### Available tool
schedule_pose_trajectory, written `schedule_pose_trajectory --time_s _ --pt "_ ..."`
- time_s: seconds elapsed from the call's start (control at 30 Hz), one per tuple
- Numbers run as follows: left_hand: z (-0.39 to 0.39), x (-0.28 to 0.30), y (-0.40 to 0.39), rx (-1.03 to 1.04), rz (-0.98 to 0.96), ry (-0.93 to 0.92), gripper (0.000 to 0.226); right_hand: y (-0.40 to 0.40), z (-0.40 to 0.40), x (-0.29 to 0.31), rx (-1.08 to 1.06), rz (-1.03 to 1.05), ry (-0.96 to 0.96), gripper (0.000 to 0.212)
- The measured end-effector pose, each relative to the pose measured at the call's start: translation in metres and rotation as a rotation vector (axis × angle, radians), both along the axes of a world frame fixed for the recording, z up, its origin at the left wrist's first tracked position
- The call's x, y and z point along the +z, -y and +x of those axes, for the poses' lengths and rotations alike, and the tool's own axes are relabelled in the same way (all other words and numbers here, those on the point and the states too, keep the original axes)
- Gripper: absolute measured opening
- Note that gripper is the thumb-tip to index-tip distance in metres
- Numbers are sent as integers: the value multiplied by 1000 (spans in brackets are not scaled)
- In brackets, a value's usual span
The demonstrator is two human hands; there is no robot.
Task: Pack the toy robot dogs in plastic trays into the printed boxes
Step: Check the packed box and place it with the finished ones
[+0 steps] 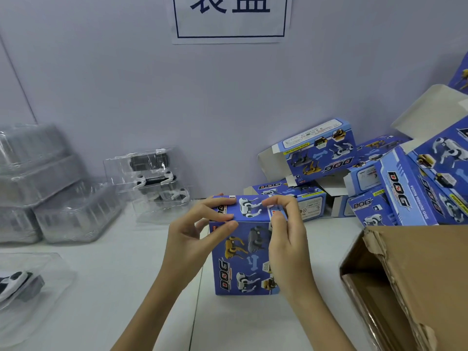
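Observation:
A blue printed box (pixel 247 257) with toy dog pictures stands upright on the white table in the middle. My left hand (pixel 200 226) pinches its top left corner, thumb on the front and fingers on the closed top flap. My right hand (pixel 286 231) grips the top right edge, fingers curled over the flap. What the box holds is hidden. Clear plastic trays with toy robot dogs (pixel 154 178) stand stacked at the back wall. Another trayed white dog (pixel 17 285) lies at the left edge.
A pile of blue printed boxes (pixel 374 178), some with open flaps, fills the right back. An open brown carton (pixel 405 279) stands at the right front. Stacked clear trays (pixel 45 188) sit at the far left. A paper sign (pixel 230 19) hangs on the wall.

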State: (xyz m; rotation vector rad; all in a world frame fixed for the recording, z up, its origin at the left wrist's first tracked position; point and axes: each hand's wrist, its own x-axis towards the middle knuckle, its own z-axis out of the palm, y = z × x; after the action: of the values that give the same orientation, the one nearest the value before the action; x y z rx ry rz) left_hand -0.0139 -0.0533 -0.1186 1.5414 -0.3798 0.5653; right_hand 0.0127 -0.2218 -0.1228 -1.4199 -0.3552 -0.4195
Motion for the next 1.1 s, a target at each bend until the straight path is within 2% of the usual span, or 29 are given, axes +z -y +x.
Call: schedule_pose_trajectory --time_s 0.13,0.2,0.27,0.33,0.37,0.43,0.5,0.6,0.63,0.7,0.77,0.83,0.9,0.93,0.97,1.03,1.1 --pt "-1 3 0 -15 -1 -23 44 1 0 5 67 23 -36 37" --pt "0 3 -2 -33 -1 -29 36 1 -2 8 115 106 -54 41" --pt "2 1 -3 -41 10 -24 17 3 -1 5 204 245 -111 38" --pt "4 -1 -3 -19 11 -40 16 9 0 0 245 266 -132 27" --pt "5 -2 -3 -17 5 -61 21 11 1 -2 273 248 -134 29" --pt "6 -4 -4 -42 -35 -109 22 20 3 -7 333 219 -146 47" --pt "9 -8 -8 -63 -78 -124 14 32 8 -10 389 100 -169 64" --pt "9 -8 -13 -110 -144 -131 19 49 12 -15 468 -342 -246 89" --pt "9 -8 -15 -133 -165 -140 27 54 13 -18 489 -461 -283 89" --pt "11 -8 -16 -156 -183 -171 38 58 16 -23 503 -487 -347 78" --pt "12 -9 -14 -107 -214 -159 28 55 16 -25 429 -402 -331 73" --pt "13 -10 -12 95 -191 -126 18 43 15 -30 249 -326 -218 76" --pt "16 -12 -9 321 -82 -171 26 29 13 -36 3 -316 -45 81" --pt "16 -13 -7 351 -47 -247 33 23 11 -40 -122 -355 42 84" --pt "16 -12 -5 306 -59 -350 39 18 8 -44 -233 -417 112 88" --pt "16 -9 -3 63 -226 -574 53 13 7 -51 -390 -609 223 96" --pt "15 -6 -6 -133 -277 -728 67 10 8 -55 -384 -817 330 99"
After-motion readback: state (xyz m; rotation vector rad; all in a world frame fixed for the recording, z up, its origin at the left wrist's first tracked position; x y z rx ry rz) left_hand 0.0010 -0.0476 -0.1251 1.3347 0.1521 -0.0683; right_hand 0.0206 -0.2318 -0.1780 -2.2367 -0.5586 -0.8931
